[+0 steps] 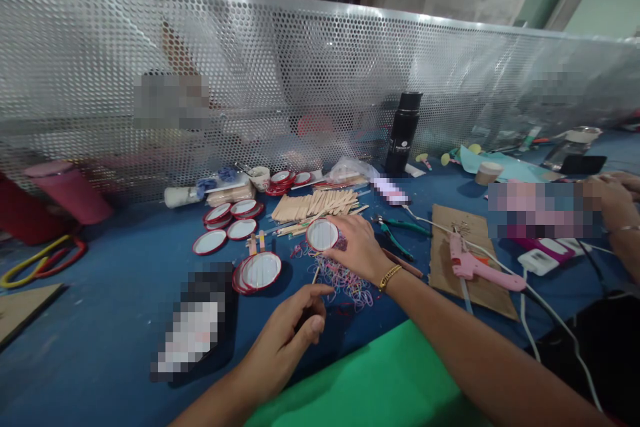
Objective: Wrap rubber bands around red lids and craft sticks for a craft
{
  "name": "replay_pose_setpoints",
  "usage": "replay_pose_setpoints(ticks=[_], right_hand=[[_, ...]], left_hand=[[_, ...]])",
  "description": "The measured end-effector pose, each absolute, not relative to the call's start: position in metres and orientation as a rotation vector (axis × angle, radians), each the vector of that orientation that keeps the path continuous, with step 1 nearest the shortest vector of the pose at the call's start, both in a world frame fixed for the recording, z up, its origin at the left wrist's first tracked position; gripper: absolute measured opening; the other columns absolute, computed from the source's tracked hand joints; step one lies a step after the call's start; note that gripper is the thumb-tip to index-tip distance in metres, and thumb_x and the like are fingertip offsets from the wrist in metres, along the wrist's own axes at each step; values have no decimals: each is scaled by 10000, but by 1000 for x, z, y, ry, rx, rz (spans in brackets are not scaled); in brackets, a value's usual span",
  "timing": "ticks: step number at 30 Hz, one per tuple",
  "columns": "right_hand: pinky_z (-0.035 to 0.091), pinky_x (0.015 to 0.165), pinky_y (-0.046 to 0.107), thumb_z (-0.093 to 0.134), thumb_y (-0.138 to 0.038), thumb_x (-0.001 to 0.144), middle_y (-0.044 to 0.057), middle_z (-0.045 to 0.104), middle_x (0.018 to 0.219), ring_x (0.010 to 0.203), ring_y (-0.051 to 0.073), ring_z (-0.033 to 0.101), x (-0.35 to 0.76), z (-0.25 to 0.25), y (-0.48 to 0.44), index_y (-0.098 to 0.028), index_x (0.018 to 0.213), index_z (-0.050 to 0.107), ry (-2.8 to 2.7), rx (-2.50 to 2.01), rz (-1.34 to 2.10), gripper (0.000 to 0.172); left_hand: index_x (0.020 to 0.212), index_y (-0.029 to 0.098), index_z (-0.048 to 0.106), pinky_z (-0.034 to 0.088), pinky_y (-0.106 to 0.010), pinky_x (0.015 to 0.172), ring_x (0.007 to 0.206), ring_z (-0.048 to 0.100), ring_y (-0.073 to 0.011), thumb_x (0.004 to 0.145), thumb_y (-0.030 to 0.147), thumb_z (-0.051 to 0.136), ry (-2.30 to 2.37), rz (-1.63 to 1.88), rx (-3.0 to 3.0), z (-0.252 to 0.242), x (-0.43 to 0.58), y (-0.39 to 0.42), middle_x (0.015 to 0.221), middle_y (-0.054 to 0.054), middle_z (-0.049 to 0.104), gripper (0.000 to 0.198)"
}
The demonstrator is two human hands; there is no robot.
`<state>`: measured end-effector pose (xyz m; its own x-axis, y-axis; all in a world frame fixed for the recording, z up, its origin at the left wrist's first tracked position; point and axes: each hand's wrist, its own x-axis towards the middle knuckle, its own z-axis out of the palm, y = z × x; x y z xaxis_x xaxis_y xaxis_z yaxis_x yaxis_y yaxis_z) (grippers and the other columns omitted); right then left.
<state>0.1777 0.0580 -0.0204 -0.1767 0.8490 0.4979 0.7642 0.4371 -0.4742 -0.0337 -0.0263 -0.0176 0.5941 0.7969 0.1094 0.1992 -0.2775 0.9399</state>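
Gripping lid (321, 235) with right hand (359, 247) | holding left hand (290, 330) half-open | may snag bands (353, 287), 5 o'clock, if lowered carelessly

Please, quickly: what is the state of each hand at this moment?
Left hand: partly open, fingers curled; whether it touches the thin stick cannot be told.
Right hand: closed, holding a red-rimmed lid.

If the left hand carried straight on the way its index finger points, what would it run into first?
Most likely the tangle of colored bands, just beyond the left hand's index finger. Height is hard to judge from this single view, so it might pass above them.
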Motion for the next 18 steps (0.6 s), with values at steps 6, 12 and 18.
replay_pose_setpoints(ticks=[6,12,18], right_hand=[[332,1064,440,791,-416,728,72,619,1312,1221,290,493,177,-19,58,-225,1335,560,-1978,-1347,161,676],[338,1061,443,788,-395,730,74,615,1323,1226,284,495,177,-19,57,-230,1344,555,-1977,-1344,168,677],[342,1055,443,778,-402,740,70,625,1311,1216,278,512,177,-19,57,-236,1339,560,-1983,-1330,157,659]], left_hand=[[1289,242,527,452,-264,639,699,520,-138,977,443,437,817,726,1801,-18,-34,-27,865,-3,567,382],[1273,235,540,453,-265,642,698,527,-142,974,440,445,820,731,1815,-18,-34,-27,861,-8,572,375],[1270,241,536,447,-270,658,702,527,-140,977,439,441,805,735,1823,-20,-34,-27,864,-5,569,365]])
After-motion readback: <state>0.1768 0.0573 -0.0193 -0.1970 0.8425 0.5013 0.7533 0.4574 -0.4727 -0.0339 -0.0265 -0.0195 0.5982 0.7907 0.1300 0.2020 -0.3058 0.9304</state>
